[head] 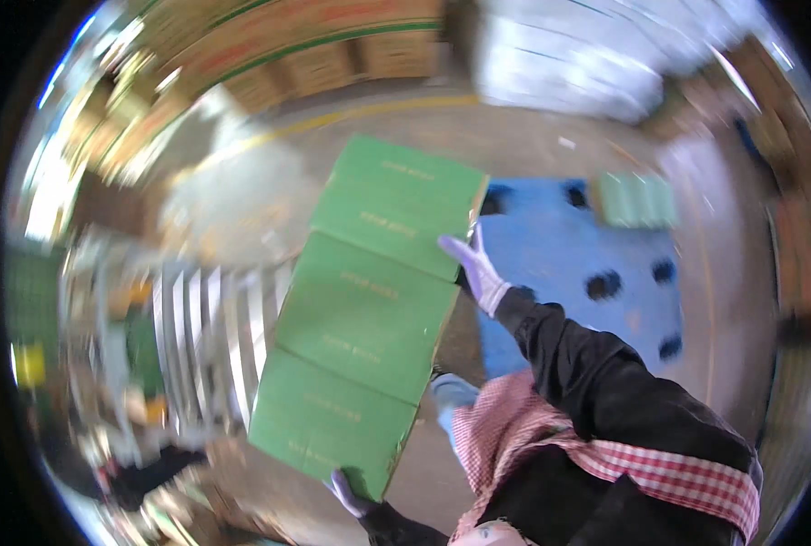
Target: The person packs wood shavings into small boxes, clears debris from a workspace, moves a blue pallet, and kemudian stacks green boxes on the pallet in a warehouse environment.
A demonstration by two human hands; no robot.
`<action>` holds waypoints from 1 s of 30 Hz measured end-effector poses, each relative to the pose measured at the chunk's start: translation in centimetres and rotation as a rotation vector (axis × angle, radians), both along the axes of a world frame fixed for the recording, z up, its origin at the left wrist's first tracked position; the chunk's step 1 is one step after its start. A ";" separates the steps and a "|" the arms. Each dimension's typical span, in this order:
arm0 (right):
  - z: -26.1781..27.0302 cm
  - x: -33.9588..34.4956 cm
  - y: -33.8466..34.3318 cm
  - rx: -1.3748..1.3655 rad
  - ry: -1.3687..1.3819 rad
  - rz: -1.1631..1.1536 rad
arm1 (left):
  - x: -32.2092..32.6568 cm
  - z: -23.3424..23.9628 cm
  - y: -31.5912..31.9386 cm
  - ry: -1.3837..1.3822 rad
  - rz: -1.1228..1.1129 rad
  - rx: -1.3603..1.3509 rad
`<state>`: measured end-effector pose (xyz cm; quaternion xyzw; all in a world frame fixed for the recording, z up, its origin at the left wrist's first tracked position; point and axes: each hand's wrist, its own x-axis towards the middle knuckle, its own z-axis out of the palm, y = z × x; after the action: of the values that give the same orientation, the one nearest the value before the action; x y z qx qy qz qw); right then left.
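Observation:
Three green printed cartons (pixel 371 314) lie edge to edge in a row in front of me, their tops facing up. My right hand (pixel 472 263), in a pale purple glove, grips the right edge near the joint between the far two cartons. At the near end my left hand (pixel 352 493), gloved the same way, holds the bottom edge of the nearest carton; its lower fingers are hidden. To the right, a blue pallet (pixel 555 252) lies on the floor, with a small light green pack (pixel 636 199) on its far right corner.
A metal roller conveyor (pixel 207 348) stands to the left. Brown cartons (pixel 316 68) are stacked beyond, beside white wrapped goods (pixel 562 61). A yellow floor line (pixel 378 109) runs in front of the stacks. More brown cartons (pixel 808 252) line the right side.

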<state>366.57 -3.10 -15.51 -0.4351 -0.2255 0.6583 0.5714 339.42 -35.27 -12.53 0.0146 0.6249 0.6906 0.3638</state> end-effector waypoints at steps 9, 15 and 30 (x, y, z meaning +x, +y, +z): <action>-12.2 43.7 -18.4 -0.161 0.267 -0.763 | 30.7 -7.9 16.7 -0.204 -0.971 0.010; -22.4 63.2 -27.0 -0.147 -0.041 -1.096 | 54.1 -22.5 21.7 -0.375 -1.320 -0.079; -46.2 94.3 -24.1 -0.198 -0.064 -0.949 | 83.2 -49.1 22.7 -0.258 -1.444 -0.121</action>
<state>460.88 -27.19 -61.71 -0.5623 0.0437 0.3297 0.7572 422.65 -12.53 -61.68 0.3212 0.4489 0.2393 0.7988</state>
